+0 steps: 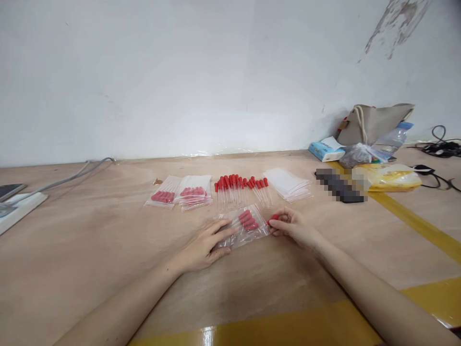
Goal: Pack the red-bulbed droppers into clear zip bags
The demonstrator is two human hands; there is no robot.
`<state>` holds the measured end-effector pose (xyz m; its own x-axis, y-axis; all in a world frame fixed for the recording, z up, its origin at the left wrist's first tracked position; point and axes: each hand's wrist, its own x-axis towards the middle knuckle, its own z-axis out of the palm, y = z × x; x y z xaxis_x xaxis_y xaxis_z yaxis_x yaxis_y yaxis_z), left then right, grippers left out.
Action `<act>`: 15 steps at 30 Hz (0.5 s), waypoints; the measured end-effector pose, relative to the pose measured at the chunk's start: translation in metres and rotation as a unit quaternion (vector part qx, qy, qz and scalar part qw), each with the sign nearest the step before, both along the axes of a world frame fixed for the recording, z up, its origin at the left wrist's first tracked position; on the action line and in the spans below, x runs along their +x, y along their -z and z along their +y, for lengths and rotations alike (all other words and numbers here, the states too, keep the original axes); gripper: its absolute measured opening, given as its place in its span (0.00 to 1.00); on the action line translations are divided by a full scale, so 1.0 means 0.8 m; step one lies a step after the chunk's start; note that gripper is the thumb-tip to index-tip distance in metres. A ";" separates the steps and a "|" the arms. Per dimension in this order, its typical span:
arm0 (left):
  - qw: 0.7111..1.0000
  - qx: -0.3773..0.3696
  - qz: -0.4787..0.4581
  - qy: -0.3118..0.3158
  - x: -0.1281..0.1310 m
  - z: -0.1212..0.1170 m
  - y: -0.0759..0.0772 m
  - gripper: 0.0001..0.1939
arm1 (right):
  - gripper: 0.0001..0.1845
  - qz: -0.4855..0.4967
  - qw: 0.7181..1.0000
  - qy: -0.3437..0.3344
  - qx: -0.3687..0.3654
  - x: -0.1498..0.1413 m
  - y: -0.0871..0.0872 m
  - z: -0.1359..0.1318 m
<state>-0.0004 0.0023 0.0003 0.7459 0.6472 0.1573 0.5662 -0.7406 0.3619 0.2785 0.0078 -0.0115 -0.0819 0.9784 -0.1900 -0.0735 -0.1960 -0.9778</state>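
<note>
In the head view a clear zip bag (261,232) lies flat in front of me, with several red-bulbed droppers (247,220) inside. My left hand (211,242) rests on its left end, fingers spread and stretched over the plastic. At the bag's right end, my right hand (290,226) pinches the red bulb of another dropper (274,217); its tube is hard to make out. Loose droppers (230,185) lie in a row behind the bag, bulbs toward the wall. Farther left are filled bags (194,182) of droppers. Flat zip bags (288,184) are stacked on the right.
A pixelated dark object (338,186), a yellow package (392,178), a blue tissue pack (326,150) and a grey bag (378,122) stand to the right. Black cables (442,148) lie beyond. At the left edge is a white power strip (27,206) with a grey cord. The wall closes the back.
</note>
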 end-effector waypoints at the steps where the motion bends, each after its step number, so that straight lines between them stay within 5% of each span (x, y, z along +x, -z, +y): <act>1: 1.000 -0.003 0.000 -0.002 0.000 0.000 0.000 0.23 | 0.19 -0.035 0.999 -0.015 0.011 0.002 0.000 0.001; 9: 1.000 0.016 0.003 0.001 0.001 0.003 0.002 0.24 | 0.19 -0.186 0.974 -0.109 0.075 -0.001 -0.010 -0.002; 15: 1.000 0.010 0.006 0.004 0.000 0.002 0.001 0.24 | 0.14 -0.283 0.945 -0.054 0.155 -0.019 -0.008 -0.007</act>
